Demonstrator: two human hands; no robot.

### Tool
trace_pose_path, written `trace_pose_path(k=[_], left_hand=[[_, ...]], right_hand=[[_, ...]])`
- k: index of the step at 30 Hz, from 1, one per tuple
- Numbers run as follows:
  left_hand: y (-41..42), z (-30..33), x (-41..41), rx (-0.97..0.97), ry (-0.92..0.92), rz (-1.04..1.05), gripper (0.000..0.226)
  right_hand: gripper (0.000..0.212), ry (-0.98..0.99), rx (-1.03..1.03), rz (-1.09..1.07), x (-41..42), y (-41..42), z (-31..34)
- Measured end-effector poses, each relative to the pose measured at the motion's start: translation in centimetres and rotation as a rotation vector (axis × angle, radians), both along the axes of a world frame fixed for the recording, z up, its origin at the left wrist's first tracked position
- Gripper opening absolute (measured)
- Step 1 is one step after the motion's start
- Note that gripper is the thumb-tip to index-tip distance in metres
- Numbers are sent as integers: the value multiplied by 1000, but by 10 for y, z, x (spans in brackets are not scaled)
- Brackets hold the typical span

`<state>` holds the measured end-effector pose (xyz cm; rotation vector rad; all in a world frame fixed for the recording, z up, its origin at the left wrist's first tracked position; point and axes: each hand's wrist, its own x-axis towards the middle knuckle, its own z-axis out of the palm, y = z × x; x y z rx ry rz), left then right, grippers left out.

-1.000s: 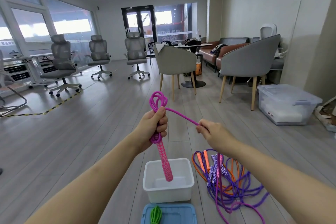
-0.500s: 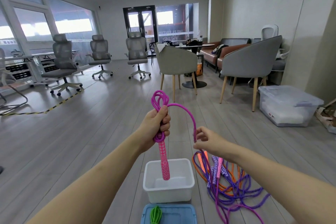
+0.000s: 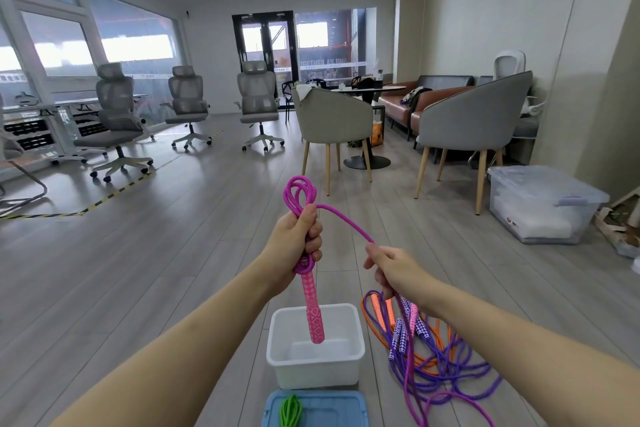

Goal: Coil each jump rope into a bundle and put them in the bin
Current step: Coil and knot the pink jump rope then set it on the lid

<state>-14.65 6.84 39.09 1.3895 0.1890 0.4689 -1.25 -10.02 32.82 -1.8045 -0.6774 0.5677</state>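
My left hand (image 3: 298, 246) grips a partly coiled pink jump rope (image 3: 300, 194). Its loops stick up above the fist, and one pink handle (image 3: 313, 312) hangs down over the white bin (image 3: 317, 371). From the fist the rope runs to my right hand (image 3: 391, 263), which pinches it, then drops to the floor. A purple jump rope (image 3: 450, 371) and an orange jump rope (image 3: 379, 312) lie tangled on the floor right of the bin.
A blue lid (image 3: 329, 409) with a green rope (image 3: 290, 411) on it lies in front of the bin. A clear storage box (image 3: 540, 204) stands at the right wall. Grey armchairs (image 3: 332, 118) and office chairs (image 3: 116, 114) stand farther back on the wooden floor.
My right hand swung in toward the left hand, slackening the rope into an arc, then moved back out to the right and lower. The left hand kept its grip.
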Motion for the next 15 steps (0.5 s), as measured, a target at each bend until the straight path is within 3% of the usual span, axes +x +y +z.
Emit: trace_pose_path(k=[2,5,11,15], left_hand=[[1,-1,0,1,-2,14,21],[0,-4,2,28,2,16,19],[-9,-10,7,81,19,14,17],[-17,-10,6,130,32,0,21]], right_hand=[[33,-44,28,-104,1,2,4],[8,75,216,-217,-4,11,10],[9,15,484,-219,-37,24,26],[23,-4,486,-235,-43,28,29]])
